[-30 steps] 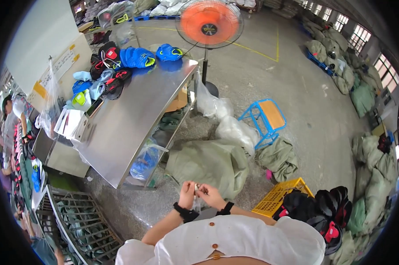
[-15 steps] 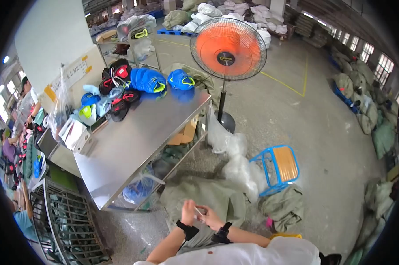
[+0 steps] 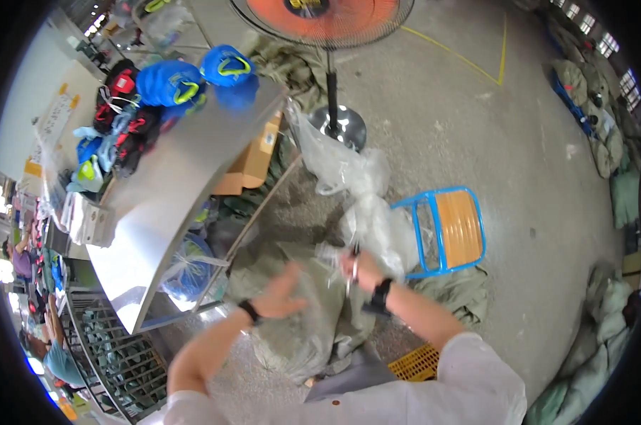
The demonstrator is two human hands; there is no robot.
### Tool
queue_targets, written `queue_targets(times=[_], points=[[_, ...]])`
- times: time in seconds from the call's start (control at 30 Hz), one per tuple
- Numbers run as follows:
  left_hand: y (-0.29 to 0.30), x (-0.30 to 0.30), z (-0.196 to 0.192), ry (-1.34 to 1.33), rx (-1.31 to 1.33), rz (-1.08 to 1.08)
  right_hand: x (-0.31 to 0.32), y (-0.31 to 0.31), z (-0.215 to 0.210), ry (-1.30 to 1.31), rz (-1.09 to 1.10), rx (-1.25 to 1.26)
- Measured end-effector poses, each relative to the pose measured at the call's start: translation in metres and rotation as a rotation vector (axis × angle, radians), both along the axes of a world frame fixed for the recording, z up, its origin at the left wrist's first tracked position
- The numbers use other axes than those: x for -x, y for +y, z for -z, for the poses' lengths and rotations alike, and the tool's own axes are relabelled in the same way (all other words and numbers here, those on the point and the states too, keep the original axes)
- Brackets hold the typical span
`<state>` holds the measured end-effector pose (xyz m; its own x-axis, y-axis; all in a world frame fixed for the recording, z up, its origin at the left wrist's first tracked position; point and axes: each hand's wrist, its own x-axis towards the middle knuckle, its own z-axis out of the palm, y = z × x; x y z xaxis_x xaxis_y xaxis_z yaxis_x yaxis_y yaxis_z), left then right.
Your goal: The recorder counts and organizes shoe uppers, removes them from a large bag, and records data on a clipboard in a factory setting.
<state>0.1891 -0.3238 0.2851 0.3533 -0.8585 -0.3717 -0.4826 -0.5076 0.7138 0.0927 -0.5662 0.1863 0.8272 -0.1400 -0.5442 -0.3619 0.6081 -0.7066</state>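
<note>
My left hand [image 3: 280, 294] is stretched out over a large grey-green sack [image 3: 285, 340], fingers apart and somewhat blurred, with nothing seen in it. My right hand [image 3: 366, 269] is closed around a thin dark and silver object [image 3: 355, 261] held upright; its kind is too blurred to make out. Just past the right hand lies crumpled clear plastic wrap [image 3: 377, 234], and whether the fingers touch it I cannot tell. Both wrists wear black bands.
A metal table [image 3: 186, 166] at left bears blue bundles [image 3: 168, 83] and black-red shoes [image 3: 132, 134]. A blue stool [image 3: 462, 227] with a wooden seat stands at right. Beyond is an orange fan [image 3: 320, 18]; a barred cart [image 3: 115, 354] is at lower left, a yellow crate [image 3: 414, 363] beside me.
My hands have parted: the left moved left and opened, the right moved right and forward with the thin object. The view has tilted down, bringing the stool and sack closer.
</note>
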Motion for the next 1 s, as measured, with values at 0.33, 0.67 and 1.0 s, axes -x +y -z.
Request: queue_targets(times=[0.33,0.67,1.0], points=[[0.229,-0.184,-0.004,-0.739,-0.605,-0.634,-0.178,-0.187,0.123,0.022,0.445,0.663],[0.217,-0.188,-0.018,-0.572,-0.531,-0.527,-0.386,-0.142,0.159,-0.428,0.371,0.758],[0.215,-0.197,-0.024,-0.552,-0.538,-0.453,-0.406,-0.106,0.260,0.091,-0.215,1.469]])
